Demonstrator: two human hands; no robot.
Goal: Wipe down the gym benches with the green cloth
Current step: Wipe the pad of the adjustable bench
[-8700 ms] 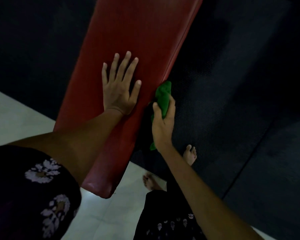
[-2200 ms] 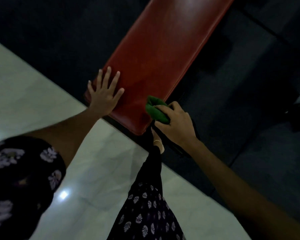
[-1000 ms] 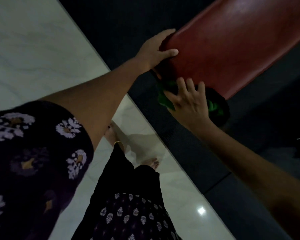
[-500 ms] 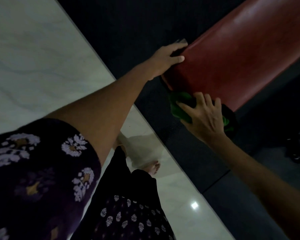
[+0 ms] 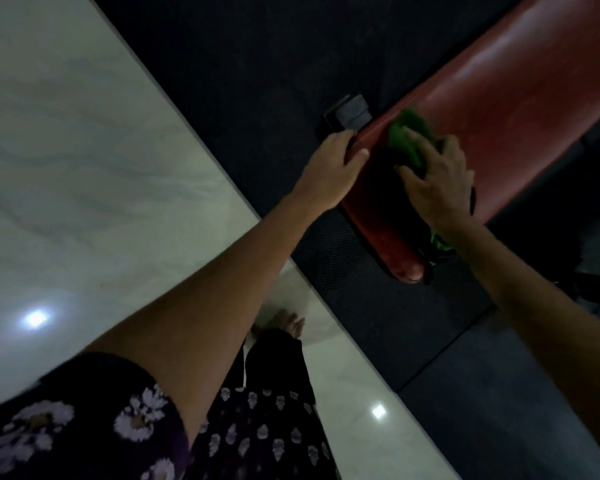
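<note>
Both hands at the near end of the red padded vinyl gym bench (image 5: 492,109).

The left hand (image 5: 329,168) grips the bench's near corner, thumb on top and fingers curled over the edge. The right hand (image 5: 437,181) presses the crumpled green cloth (image 5: 407,133) against the bench top near that end, fingers curled around it. The bench stands over dark rubber floor matting (image 5: 257,64), beside pale glossy tiles (image 5: 66,150).

Gym: red padded bench (image 5: 499,109), black rubber mat flooring (image 5: 257,64), pale tiles (image 5: 66,150).
</note>
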